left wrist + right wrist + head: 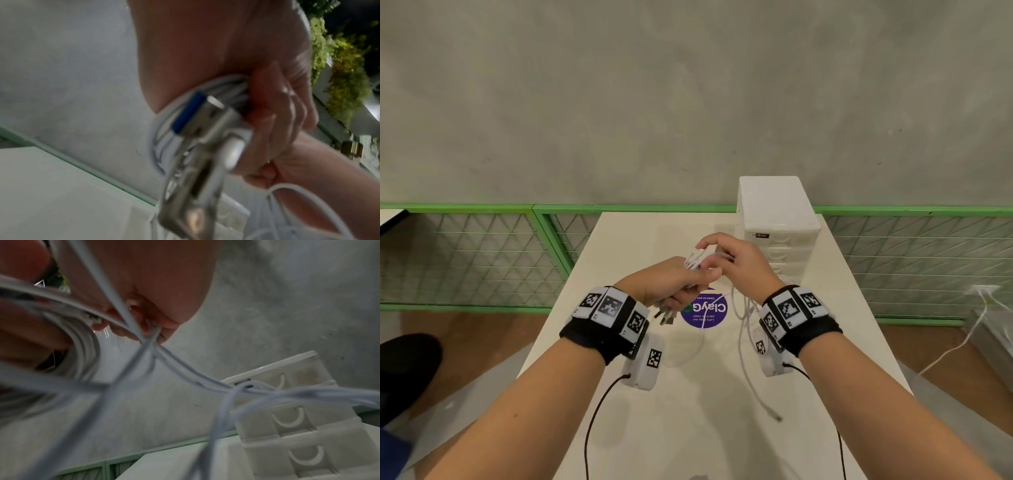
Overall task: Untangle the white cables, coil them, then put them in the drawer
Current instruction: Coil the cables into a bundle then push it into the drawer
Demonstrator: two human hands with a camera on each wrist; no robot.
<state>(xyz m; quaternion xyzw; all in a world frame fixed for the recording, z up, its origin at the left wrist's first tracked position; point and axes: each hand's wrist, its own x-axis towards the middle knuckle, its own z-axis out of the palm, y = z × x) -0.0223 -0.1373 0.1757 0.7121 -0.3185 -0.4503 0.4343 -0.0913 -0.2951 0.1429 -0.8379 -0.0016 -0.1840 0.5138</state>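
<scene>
My left hand (pixel 671 282) grips a coiled bundle of white cables (pixel 693 261) above the table; in the left wrist view the coil (pixel 164 138) sits in the fist with metal USB plugs (pixel 197 129) hanging out below. My right hand (pixel 726 255) pinches several cable strands (pixel 144 335) just right of the bundle. Loose white cable (pixel 744 339) trails from the hands down onto the table and ends in a plug (pixel 777 417). The white drawer unit (pixel 777 219) stands at the table's back right, its drawers (pixel 292 421) shut.
A purple round sticker (pixel 705 310) lies on the white table (pixel 688 428) under the hands. A green mesh fence (pixel 482 253) runs behind the table. Another white cord (pixel 962 342) lies on the floor to the right. A black shoe (pixel 404 370) shows at the left.
</scene>
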